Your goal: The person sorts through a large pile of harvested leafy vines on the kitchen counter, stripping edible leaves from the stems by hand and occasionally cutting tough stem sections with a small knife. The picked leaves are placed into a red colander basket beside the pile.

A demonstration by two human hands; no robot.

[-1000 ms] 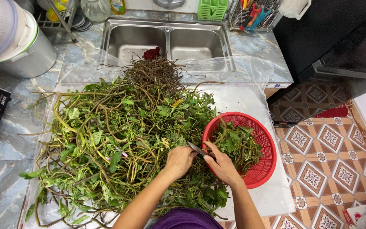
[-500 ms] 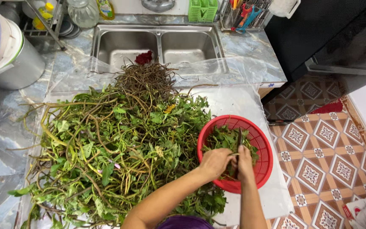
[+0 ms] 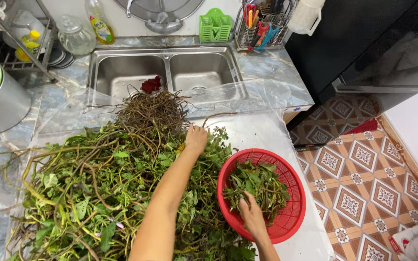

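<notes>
Red basket beside leafy vines

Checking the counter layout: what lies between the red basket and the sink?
In the head view, between red basket and sink lies clear plastic sheet over the counter, otherwise bare.

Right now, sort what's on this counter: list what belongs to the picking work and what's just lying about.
In use: left hand on the pile of leafy vines; right hand in the red basket of picked leaves.

Lying about: double sink, soap bottle, green caddy, utensil rack, glass jar.
</notes>
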